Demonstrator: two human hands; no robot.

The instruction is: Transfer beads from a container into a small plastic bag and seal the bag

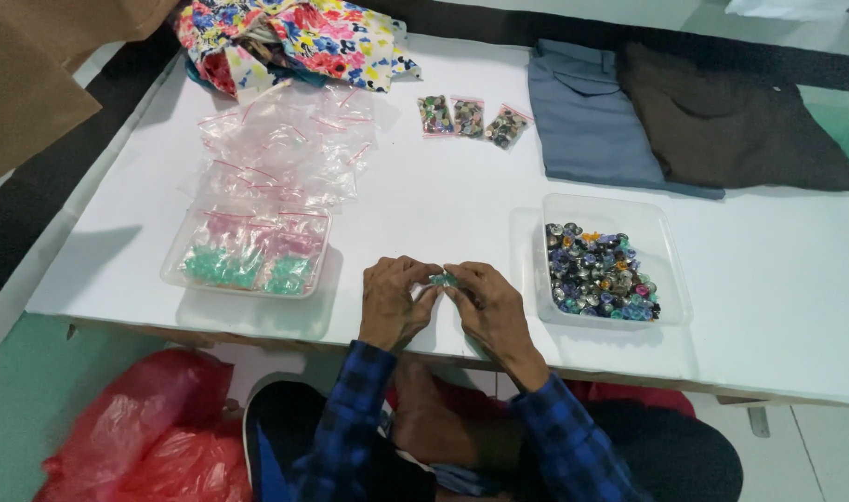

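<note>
Both hands, left hand (394, 299) and right hand (487, 302), pinched a small clear bag (442, 279) of teal beads, just left of the clear plastic tub (671, 279) of glossy mixed buttons.

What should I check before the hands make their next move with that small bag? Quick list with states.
1. Both hands on the item: left hand and right hand pinch a small clear bag holding greenish pieces between the fingertips. Ok.
2. Bag sealed: hidden by the fingers. Cannot tell.
3. Tub of mixed buttons within reach, just right of the right hand, uncovered. Ok.
4. Tray of filled bags to the left has room on top: bags piled in it, level unclear. Cannot tell.
5. Empty zip bags stacked behind that tray, loosely spread. Ok.
6. White table bare between the hands and the three filled bags at the back. Ok.
</note>
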